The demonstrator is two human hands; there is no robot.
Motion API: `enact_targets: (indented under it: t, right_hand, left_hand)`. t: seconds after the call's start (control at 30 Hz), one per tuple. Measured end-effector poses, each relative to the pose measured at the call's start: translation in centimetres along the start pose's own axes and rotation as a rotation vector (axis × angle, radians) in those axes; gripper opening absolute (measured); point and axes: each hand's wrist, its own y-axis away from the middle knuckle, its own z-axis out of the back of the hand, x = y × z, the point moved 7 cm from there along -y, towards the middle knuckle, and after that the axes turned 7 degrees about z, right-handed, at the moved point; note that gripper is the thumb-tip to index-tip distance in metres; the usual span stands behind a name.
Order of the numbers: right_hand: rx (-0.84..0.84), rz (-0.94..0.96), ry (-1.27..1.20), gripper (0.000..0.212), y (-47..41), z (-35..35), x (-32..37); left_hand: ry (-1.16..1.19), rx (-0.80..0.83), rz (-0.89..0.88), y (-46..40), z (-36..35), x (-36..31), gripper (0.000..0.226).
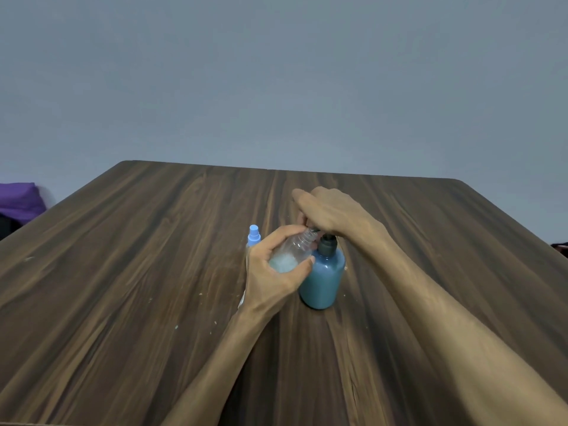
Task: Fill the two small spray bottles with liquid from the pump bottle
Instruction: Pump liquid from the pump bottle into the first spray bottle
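Left hand (273,269) grips a tilted clear spray bottle (292,250) at the pump bottle (322,278); right hand (329,213) presses its pump, fingers curled over it

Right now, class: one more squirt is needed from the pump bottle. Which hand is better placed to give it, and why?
The right hand: it rests on the pump bottle's head. The left hand grips the tilted clear spray bottle, its mouth at the pump.
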Motion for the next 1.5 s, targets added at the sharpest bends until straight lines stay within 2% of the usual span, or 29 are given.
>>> enact_targets:
  t: [0.13,0.27,0.4,0.53,0.63,0.77,0.87,1.03,1.1,1.17,1.23,1.37,1.5]
  right_hand:
    - [0.054,-0.015,0.017,0.054,0.2,-0.5,0.0]
    - [0.005,0.000,0.013,0.061,0.2,0.4,0.6]
    - [0.045,-0.012,0.057,0.052,0.4,-0.1,0.4]
    - [-0.005,0.006,0.030,0.057,0.4,0.4,0.4]
    - [0.040,0.001,0.049,0.049,0.4,0.0,0.4]
    - [-0.022,0.011,0.044,0.050,0.4,0.7,0.4]
    - [0.052,-0.016,0.046,0.045,0.4,0.0,0.5]
    - [0.029,-0.012,0.038,0.048,0.3,0.4,0.4]
    - [0.087,-0.020,0.048,0.044,0.5,-0.2,0.5]
    - [0.066,-0.013,0.094,0.040,0.6,0.2,0.7]
    - [-0.003,0.009,0.086,0.044,0.5,0.9,0.7]
    - [0.067,-0.017,0.097,0.041,0.5,0.1,0.6]
    - [0.000,-0.001,0.059,0.050,0.4,0.6,0.6]
  left_hand:
    - [-0.010,0.011,0.016,-0.1,-0.2,0.1,0.037]
    - [-0.012,0.000,0.004,0.0,0.0,0.1,0.038]
    - [-0.023,0.008,0.001,-0.1,0.0,0.0,0.038]
    - [-0.013,0.012,-0.016,-0.1,-0.1,-0.3,0.040]
    - [-0.012,0.020,-0.006,-0.2,-0.2,-0.3,0.039]
    - [-0.018,0.001,-0.014,-0.1,0.1,0.1,0.036]
    - [-0.031,0.008,-0.001,-0.2,0.0,0.0,0.037]
    - [-0.014,0.002,-0.005,-0.1,0.0,0.0,0.037]
    - [-0.015,0.018,0.008,-0.1,-0.1,-0.2,0.038]
    - [-0.019,0.007,0.005,0.0,-0.1,-0.3,0.041]
    - [-0.010,0.008,0.002,0.0,0.0,-0.4,0.040]
    - [-0.014,0.013,0.007,-0.2,-0.1,-0.3,0.039]
    - [-0.022,0.007,-0.006,0.0,0.0,-0.3,0.039]
